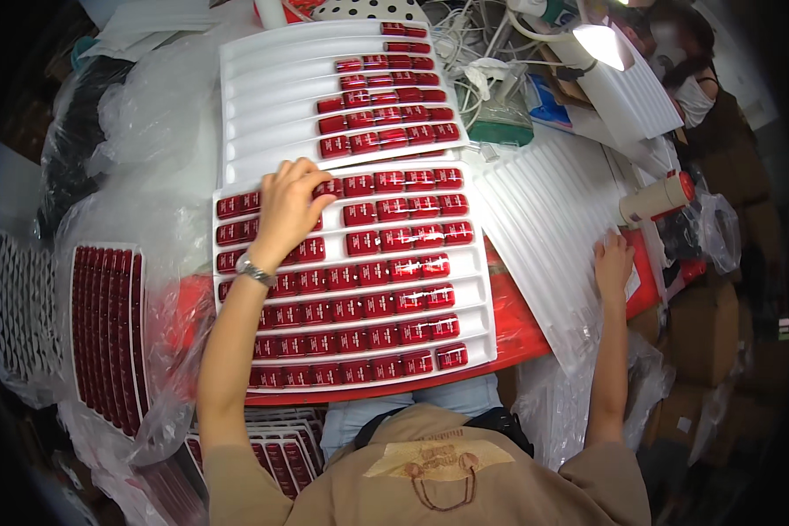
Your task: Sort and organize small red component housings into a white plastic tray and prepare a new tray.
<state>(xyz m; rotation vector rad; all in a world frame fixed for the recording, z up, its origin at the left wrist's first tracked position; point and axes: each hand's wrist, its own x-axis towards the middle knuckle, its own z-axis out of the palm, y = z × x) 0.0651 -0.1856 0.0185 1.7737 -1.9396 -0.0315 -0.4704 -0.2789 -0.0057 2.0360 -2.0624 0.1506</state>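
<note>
A red worktop point(517, 329) carries two white slotted trays. The near tray point(475, 302) lies right in front of the person, its rows almost full of small red glossy boxes point(386, 302); the far tray point(263, 96) sits just beyond it, touching its top edge, with boxes only in the right part of its rows. To the right, a stack of empty ribbed white trays point(543, 219) leans over the worktop's edge. On the left, a filled tray in a clear bag point(105, 333) stands well apart. The left hand point(287, 210) rests on the near tray's top rows, fingers curled down onto the boxes there; whether they pinch one I cannot tell. The right hand point(614, 267) lies flat, fingers spread, on the empty stack.
</note>
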